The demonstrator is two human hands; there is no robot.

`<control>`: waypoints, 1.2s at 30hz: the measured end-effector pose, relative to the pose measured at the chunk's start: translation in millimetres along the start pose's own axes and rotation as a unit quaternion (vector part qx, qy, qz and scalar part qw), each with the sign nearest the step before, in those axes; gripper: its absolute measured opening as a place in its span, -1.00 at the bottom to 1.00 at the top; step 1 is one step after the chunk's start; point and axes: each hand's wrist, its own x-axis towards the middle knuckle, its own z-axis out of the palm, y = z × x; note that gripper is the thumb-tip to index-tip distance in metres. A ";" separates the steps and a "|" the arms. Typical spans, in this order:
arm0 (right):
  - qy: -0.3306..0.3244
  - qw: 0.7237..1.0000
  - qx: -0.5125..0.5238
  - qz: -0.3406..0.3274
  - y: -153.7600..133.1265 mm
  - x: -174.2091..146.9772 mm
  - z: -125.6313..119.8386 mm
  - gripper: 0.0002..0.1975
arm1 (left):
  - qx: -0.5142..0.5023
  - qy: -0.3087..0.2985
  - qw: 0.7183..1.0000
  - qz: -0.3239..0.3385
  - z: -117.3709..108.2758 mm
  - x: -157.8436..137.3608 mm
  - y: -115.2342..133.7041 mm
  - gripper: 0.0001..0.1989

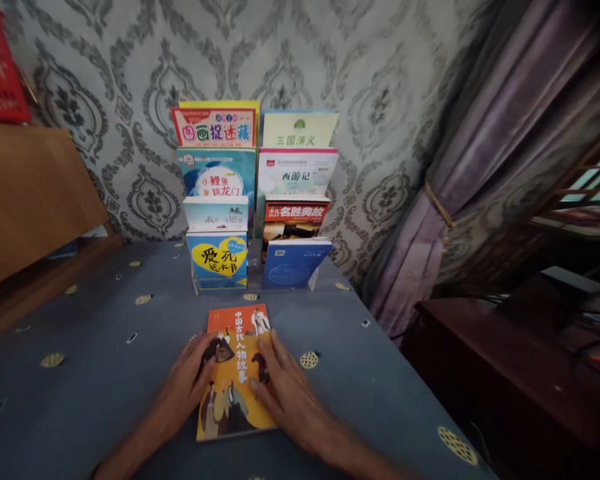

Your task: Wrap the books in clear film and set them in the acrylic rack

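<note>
An orange and yellow paperback book with white Chinese lettering and painted figures lies face up on the table, low in the middle of the view. My left hand clasps its left edge, thumb on the cover. From the other side my right hand holds the right edge, its thumb resting over the cover; some fingertips of both hands are hidden. Just beyond the book stands a tiered rack holding several books in two columns, with a blue and yellow book front left and a plain blue book front right.
A blue tablecloth with pineapple prints covers the table. At left stands a wooden cabinet with a red item on top. Patterned wallpaper rises behind. A tied purple curtain and a dark red surface are at right.
</note>
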 end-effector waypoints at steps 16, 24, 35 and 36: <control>0.069 0.973 0.212 0.058 13.8 8.9 1.1 -0.21 | -0.491 -0.041 0.807 -0.326 -3.8 34.5 53.6 -0.37; 0.003 0.826 0.553 0.112 17.5 33.1 -48.7 -0.38 | -0.487 -0.109 0.832 -0.241 -3.9 70.2 75.7 -0.35; 0.076 0.821 0.556 0.104 49.1 41.6 -88.1 -0.51 | -0.489 -0.176 0.840 -0.155 25.4 121.9 99.5 -0.46; 0.082 0.827 0.547 0.097 52.2 45.0 -92.3 -0.51 | -0.487 -0.174 0.843 -0.150 27.1 126.3 101.5 -0.46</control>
